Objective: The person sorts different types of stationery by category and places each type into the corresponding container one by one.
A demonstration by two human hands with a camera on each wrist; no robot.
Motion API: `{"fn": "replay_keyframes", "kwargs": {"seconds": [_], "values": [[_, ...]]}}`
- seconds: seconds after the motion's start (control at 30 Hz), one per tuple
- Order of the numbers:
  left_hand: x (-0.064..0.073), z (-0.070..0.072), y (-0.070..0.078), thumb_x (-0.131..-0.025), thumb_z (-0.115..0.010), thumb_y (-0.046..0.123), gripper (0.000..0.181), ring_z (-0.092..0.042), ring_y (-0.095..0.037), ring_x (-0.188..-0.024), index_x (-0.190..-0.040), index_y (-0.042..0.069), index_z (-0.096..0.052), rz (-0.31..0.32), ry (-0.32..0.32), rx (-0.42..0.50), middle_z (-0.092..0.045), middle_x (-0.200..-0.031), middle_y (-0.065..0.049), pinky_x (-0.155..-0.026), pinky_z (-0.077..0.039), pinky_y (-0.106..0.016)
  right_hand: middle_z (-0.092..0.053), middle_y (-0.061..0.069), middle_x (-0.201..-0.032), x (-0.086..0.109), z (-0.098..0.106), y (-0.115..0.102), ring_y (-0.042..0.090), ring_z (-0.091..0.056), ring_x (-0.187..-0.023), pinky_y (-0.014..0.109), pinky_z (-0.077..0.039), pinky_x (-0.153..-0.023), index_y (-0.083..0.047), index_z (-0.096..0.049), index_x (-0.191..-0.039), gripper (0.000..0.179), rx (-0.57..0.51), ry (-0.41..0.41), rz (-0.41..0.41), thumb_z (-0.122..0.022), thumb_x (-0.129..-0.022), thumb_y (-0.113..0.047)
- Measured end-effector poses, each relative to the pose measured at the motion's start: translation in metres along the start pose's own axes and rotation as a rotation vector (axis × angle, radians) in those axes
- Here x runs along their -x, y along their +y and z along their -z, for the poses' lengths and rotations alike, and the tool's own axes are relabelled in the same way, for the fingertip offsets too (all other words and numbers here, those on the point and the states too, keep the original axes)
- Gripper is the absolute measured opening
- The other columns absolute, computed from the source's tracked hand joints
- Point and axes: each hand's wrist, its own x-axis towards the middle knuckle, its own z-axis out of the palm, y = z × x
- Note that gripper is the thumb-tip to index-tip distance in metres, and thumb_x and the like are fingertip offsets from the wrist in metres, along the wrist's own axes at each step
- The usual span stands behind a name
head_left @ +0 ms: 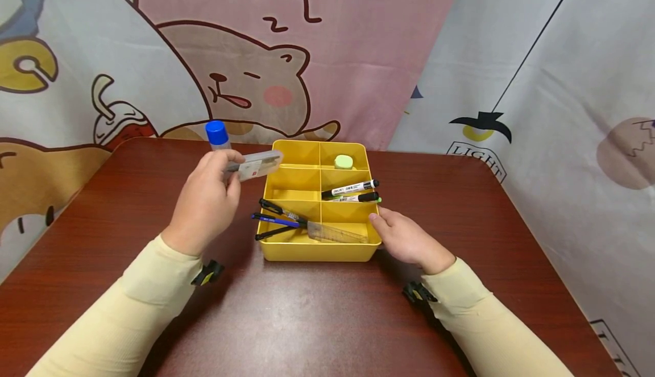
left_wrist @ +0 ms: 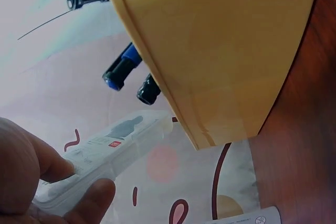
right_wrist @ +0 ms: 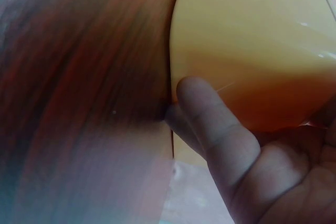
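Note:
My left hand [head_left: 204, 201] pinches a slim translucent plastic case [head_left: 260, 165] with a printed label, holding it up by the left wall of the yellow organizer box [head_left: 317, 252]. In the left wrist view, thumb and fingers grip the near end of the case [left_wrist: 121, 137]; a grey shape shows through its top. At the box's right side, my right hand [head_left: 409, 240] holds the wall, thumb at the rim and fingers along the outside. Those fingers [right_wrist: 215, 114] lie low on the wall in the right wrist view.
Several pens [head_left: 278, 222] and a clear ruler [head_left: 338, 233] lie in the front compartments. Markers [head_left: 353, 189] lean in the middle right one, and a pale green item [head_left: 343, 162] sits behind. A blue-capped tube [head_left: 217, 133] stands beyond my left hand on the brown table [head_left: 317, 320].

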Motion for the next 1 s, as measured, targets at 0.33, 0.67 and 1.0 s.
{"fn": "replay_keyframes", "kwargs": {"seconds": [0.33,0.67,1.0], "values": [[0.002,-0.006,0.0,-0.103,-0.061,0.005,0.028,-0.068,-0.039,-0.101,-0.131,0.003,-0.059,-0.015,-0.039,0.026,-0.062,-0.126,-0.022,-0.085,-0.061,-0.057,-0.071,0.012,-0.121,0.0,0.0,0.0,0.023,-0.067,-0.11,0.053,-0.05,-0.107,-0.004,-0.051,-0.15,0.049,-0.009,0.003,0.0,-0.035,-0.114,-0.034],[0.002,-0.012,-0.002,-0.102,-0.064,0.008,0.031,-0.067,-0.037,-0.103,-0.133,0.003,-0.062,-0.036,-0.066,0.008,-0.062,-0.132,-0.022,-0.087,-0.061,-0.056,-0.073,0.009,-0.113,-0.001,-0.001,0.002,0.018,-0.071,-0.098,0.048,-0.056,-0.099,-0.005,-0.056,-0.145,0.045,-0.036,-0.006,-0.004,-0.036,-0.114,-0.033],[0.002,-0.014,-0.004,-0.101,-0.067,0.011,0.036,-0.065,-0.035,-0.107,-0.137,0.006,-0.062,-0.032,-0.102,-0.001,-0.063,-0.135,-0.019,-0.089,-0.061,-0.056,-0.072,0.01,-0.114,-0.002,-0.001,0.002,0.019,-0.07,-0.099,0.047,-0.057,-0.097,-0.005,-0.055,-0.145,0.045,-0.048,-0.012,-0.01,-0.036,-0.114,-0.032]]}}
